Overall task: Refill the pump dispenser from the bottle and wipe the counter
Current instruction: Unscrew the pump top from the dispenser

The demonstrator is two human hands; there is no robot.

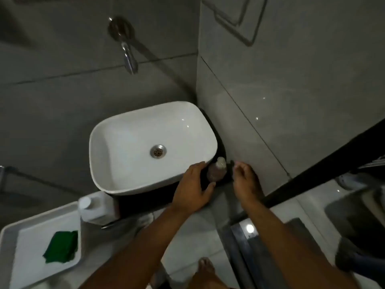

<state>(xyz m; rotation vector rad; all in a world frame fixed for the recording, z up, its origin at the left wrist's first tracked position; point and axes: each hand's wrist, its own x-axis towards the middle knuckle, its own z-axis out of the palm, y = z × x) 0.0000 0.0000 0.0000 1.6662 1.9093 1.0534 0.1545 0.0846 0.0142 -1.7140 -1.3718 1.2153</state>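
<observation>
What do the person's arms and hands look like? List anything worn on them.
Both forearms are bare up to the frame edge: no sleeves show. The left hand and right hand wear no gloves. No watch, bracelet or ring can be made out, though the picture is dim and soft. The nails look short.

The white tray (12, 243) at lower left runs off the frame's edge. The pump dispenser (217, 172) at centre right is blurred, its pump head indistinct. Both forearms leave the bottom edge.
</observation>
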